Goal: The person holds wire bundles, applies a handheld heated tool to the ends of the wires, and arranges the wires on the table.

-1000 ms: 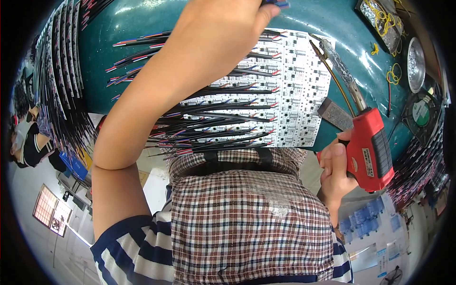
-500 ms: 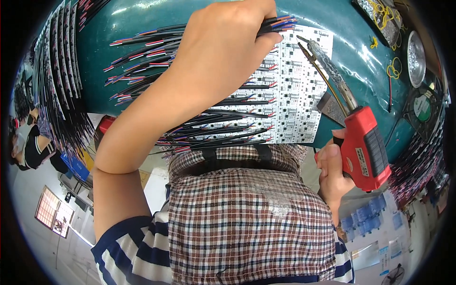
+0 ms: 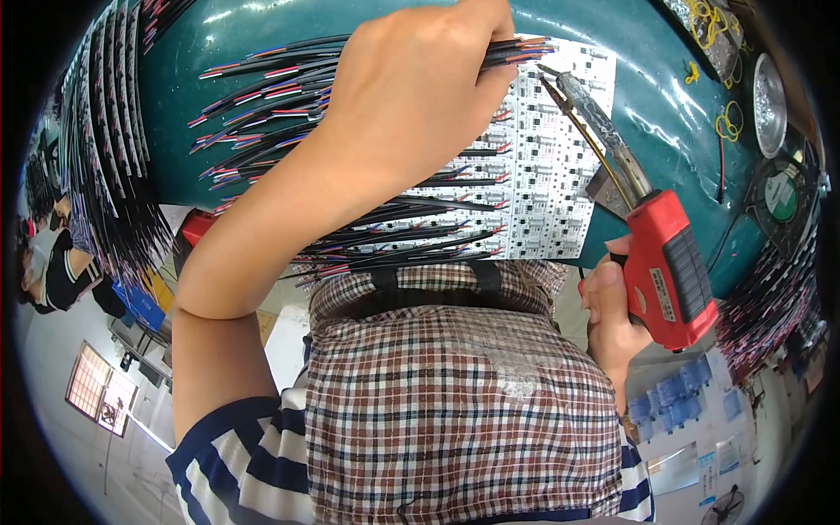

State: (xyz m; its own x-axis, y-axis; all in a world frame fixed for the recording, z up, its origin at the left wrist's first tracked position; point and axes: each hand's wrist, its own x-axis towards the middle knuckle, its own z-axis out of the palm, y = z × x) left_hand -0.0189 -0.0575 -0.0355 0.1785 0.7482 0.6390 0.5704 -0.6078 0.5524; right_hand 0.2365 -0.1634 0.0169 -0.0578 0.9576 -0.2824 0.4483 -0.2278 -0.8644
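Observation:
My left hand (image 3: 429, 79) is closed around a bundle of black cables (image 3: 503, 54), whose coloured wire ends stick out to the right over a white circuit board panel (image 3: 551, 166). In my right hand (image 3: 614, 306) is a red soldering gun (image 3: 669, 271) with a thin brass-coloured solder feed tube. Its tip points up and left, close to the wire ends; whether they touch I cannot tell. Rows of black cables (image 3: 437, 210) lie along the panel's left part, their red and white ends at the board. My left forearm hides part of them.
A green work surface (image 3: 665, 114) lies beneath. To the right are a round metal dish (image 3: 768, 107), a small fan (image 3: 779, 194), yellow wire loops (image 3: 728, 122) and a flat dark block (image 3: 605, 191). Wired panels (image 3: 105, 114) hang at the left edge. Another person (image 3: 57, 271) sits far left.
The soldering gun has shifted slightly left with its tip nearer the wire ends. My left hand's cable bundle has moved slightly down and to the right.

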